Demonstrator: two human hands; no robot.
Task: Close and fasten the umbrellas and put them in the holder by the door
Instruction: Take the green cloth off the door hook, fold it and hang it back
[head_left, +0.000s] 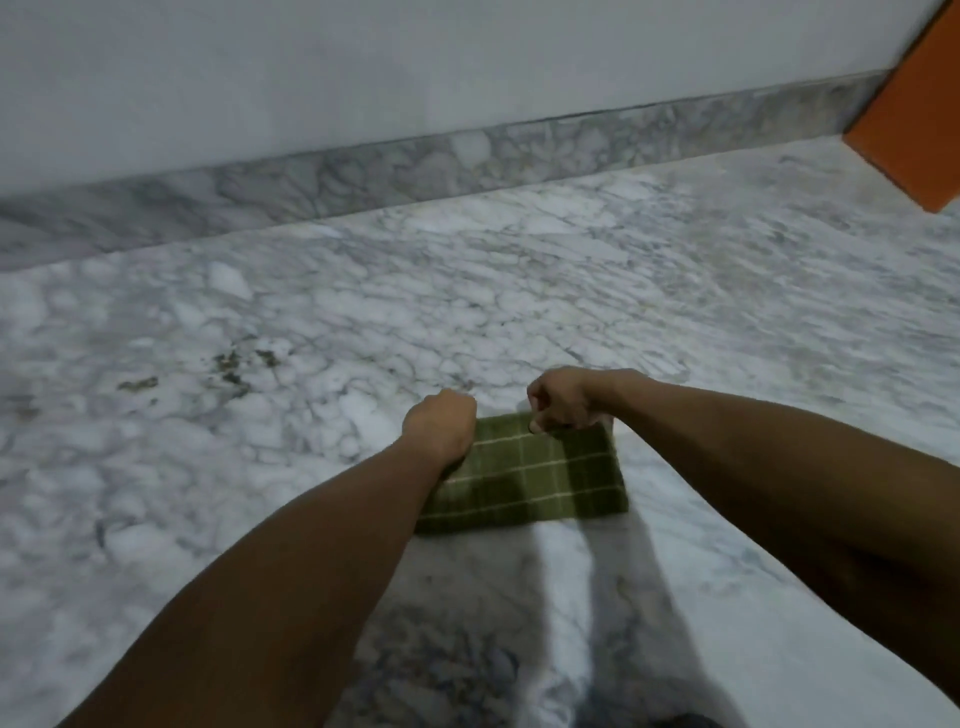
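1. The umbrellas are not visible in this view, and the holder and the door are not visible either, so I cannot say where they are or which way they point. What the hands work on is a folded green checked cloth (524, 475) lying flat on the marble floor (260, 312), close in front of the person.

2. The cloth's long axis runs left to right across the view, roughly parallel to the marble skirting (363, 166) further back. Its near edge is a thick fold; its far edge lies under the hands.

3. The left hand (439, 423) rests on the far left corner with curled fingers. The fingers are hidden behind the back of the hand, so I cannot tell whether they grip the cloth or only press on it.

4. The right hand (558, 400) is at the far edge near the right corner. Its fingers are curled and seem to pinch the cloth's edge.

5. Risks, in my judgement: if one hand pulls more than the other, the fold may slide open or go crooked on the smooth marble. The larger risk is that the umbrella work is not started at all.

6. Further away stand the pale wall (415, 67) and, at the far right, an orange panel (914, 114).
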